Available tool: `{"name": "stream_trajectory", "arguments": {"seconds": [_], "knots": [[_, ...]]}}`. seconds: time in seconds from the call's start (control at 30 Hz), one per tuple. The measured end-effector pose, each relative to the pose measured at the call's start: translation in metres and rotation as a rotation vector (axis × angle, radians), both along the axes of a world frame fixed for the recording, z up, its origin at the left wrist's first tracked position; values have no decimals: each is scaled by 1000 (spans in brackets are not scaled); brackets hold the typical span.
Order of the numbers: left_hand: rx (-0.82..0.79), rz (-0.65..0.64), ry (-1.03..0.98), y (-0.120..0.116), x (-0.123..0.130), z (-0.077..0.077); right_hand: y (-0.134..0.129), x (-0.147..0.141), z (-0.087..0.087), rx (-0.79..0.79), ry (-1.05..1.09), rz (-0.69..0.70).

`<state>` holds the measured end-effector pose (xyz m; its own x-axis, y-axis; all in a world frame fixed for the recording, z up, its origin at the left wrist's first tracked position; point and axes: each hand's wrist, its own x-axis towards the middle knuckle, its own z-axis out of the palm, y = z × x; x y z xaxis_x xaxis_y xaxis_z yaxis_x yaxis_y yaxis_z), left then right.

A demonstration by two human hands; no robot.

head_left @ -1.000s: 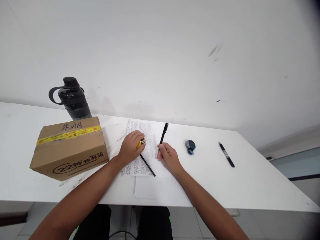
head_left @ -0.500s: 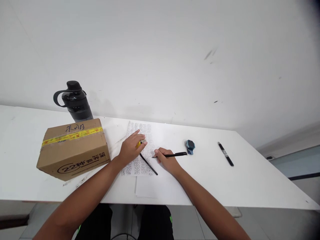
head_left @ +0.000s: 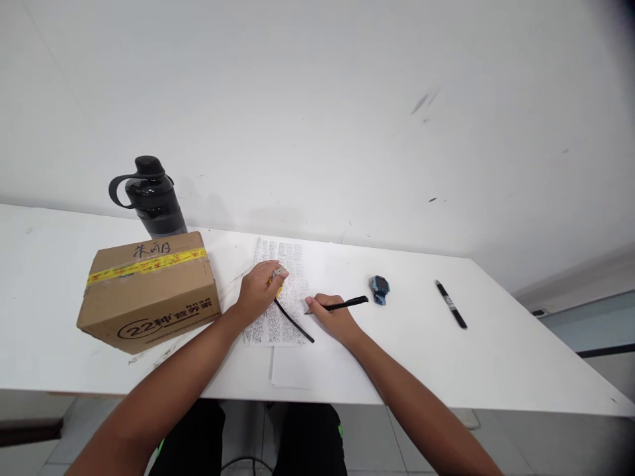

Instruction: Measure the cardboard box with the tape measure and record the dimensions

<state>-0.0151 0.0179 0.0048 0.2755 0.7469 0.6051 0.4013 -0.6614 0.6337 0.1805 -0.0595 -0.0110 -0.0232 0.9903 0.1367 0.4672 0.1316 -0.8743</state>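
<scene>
My left hand (head_left: 258, 287) is closed around a small yellow tape measure (head_left: 279, 291), mostly hidden by the fingers; its grey end shows by the thumb. A black strap (head_left: 294, 320) trails from it over a sheet covered in dense small writing (head_left: 268, 334). In my right hand (head_left: 333, 316), closed in a writing grip, is a black pen (head_left: 350, 303). The pen's tip points left, close to the sheet's right edge. Whether the tip touches the paper I cannot tell.
A taped cardboard box (head_left: 149, 301) stands left, with a black water bottle (head_left: 156, 198) behind it. To the right lie a blue smartwatch (head_left: 380, 289) and another black pen (head_left: 451, 305). Blank paper (head_left: 292, 367) lies near the table's front edge. A white wall (head_left: 307, 119) rises behind the table.
My left fingers, stretched out before, have curled in around the tape measure, and its grey end has turned upward. The right hand keeps the pen in nearly the same spot. The view has shifted slightly.
</scene>
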Motion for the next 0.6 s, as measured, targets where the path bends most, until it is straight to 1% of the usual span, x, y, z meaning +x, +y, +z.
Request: {"name": "stream_trajectory", "arguments": {"seconds": [0.17,0.3,0.47,0.6], "knots": [[2,-44,-27,1,0,-2,0,0,-2,19,-11,-7],[-13,-47,-48,2,0,-3,-1,0,-1,4,-8,14],[-38,-42,-66,2,1,-2,-1,-1,1,31,21,-60],[-55,-50,-76,1,2,0,0,0,-1,-5,11,-7]]}}
